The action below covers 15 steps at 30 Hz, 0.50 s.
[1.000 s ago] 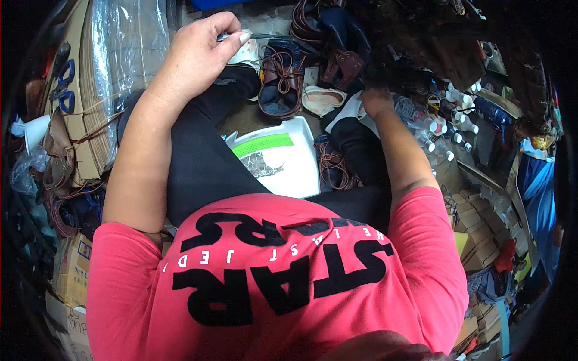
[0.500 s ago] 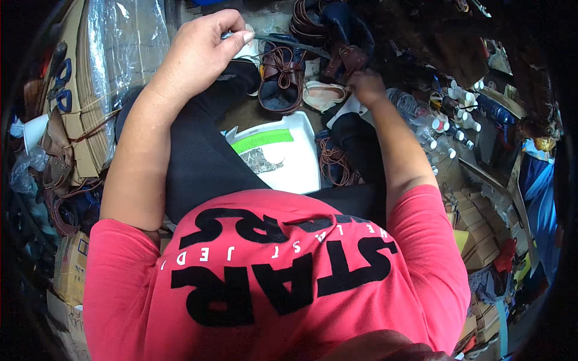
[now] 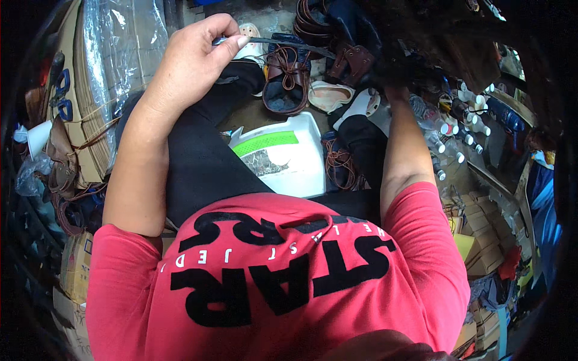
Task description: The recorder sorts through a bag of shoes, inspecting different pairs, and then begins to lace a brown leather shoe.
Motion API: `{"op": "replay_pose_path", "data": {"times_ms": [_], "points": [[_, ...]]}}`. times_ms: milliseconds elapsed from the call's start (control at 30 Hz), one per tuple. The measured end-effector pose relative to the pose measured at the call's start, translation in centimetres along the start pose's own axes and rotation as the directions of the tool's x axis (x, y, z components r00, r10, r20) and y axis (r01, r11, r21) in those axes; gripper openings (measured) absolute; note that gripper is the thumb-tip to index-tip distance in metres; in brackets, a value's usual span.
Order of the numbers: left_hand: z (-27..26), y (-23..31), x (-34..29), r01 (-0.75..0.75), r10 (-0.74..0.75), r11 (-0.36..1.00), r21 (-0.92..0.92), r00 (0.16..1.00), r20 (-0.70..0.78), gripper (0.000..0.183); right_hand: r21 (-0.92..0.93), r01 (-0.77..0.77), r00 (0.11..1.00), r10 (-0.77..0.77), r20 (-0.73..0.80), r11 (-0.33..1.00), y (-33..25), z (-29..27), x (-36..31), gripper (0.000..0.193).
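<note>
My left hand is raised over my left knee and pinches one end of a thin dark strap that runs rightward over a brown leather sandal. My right hand reaches forward into a dark pile of leather pieces; its fingers are lost in shadow, so whether it holds the strap's far end is unclear. I sit with black trousers and a red shirt below.
A white plastic stool with a green stripe stands between my legs. Cardboard sheets under clear plastic lean at the left. Small white-capped bottles crowd the right. A pale shoe sole and brown cords lie on the floor.
My right hand has moved forward and up from near the pale sole into the dark leather pile. The left hand stays raised, still pinching the strap.
</note>
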<state>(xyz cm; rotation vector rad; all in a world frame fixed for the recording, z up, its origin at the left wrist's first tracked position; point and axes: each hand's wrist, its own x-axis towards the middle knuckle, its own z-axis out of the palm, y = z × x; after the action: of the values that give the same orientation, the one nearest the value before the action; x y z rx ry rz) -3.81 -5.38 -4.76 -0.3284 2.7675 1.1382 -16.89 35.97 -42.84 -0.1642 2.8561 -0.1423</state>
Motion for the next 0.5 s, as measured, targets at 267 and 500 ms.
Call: {"op": "replay_pose_path", "data": {"times_ms": [267, 500], "points": [[-0.6, 0.1, -0.9, 0.043, -0.044, 0.999, 0.005, 0.998, 0.037, 0.021, 0.411, -0.669, 0.708, 0.362, 0.606, 0.619, -3.9, 0.7, -5.5, 0.049], [0.6, 0.1, -1.8, -0.022, 0.022, 1.000, 0.019, 1.000, 0.014, 0.021, -0.313, 0.275, 0.834, -0.063, 0.548, 0.909, -5.9, -6.6, -5.5, 0.040]]}}
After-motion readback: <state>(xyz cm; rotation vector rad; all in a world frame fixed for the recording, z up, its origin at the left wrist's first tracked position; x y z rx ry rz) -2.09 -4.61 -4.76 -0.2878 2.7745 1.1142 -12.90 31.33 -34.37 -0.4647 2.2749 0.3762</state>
